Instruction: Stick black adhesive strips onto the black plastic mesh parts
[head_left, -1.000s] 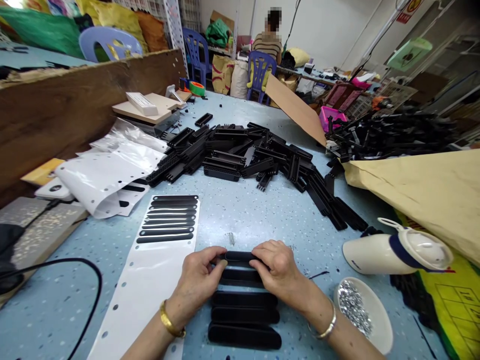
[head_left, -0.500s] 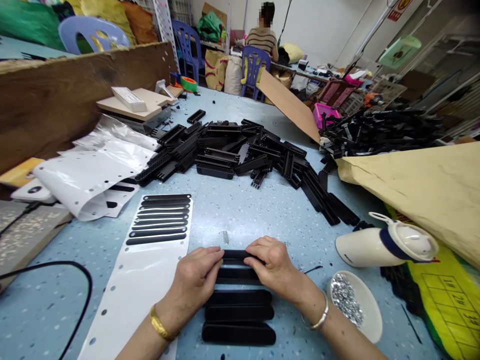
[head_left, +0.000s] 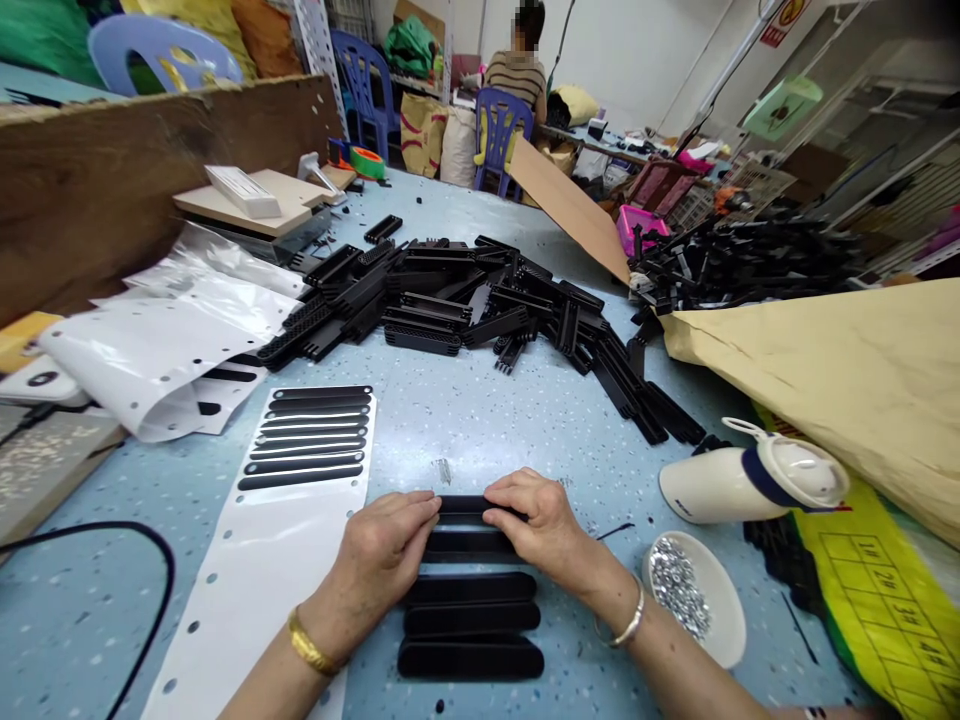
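A black bar [head_left: 461, 508] lies crosswise between my two hands, at the far end of a column of black bars. My left hand [head_left: 390, 545] pinches its left end, and my right hand [head_left: 536, 520] closes on its right end. Just below it is another black bar [head_left: 469, 546], its right end partly behind my right fingers. Nearer to me lie more black bars [head_left: 471, 658], side by side. Left of my left hand, a white sheet [head_left: 255, 580] carries several black strips [head_left: 304, 434] at its top.
A heap of black ribbed parts [head_left: 450, 290] arcs across the blue table [head_left: 420, 420]. On the right are a white bottle [head_left: 720, 488], a bowl [head_left: 727, 625] of small metal pieces and brown paper [head_left: 840, 350]. A person [head_left: 517, 75] sits in the background.
The whole view has shifted slightly, so things on the table appear a little further left. Both hands keep the same hold on the bar.
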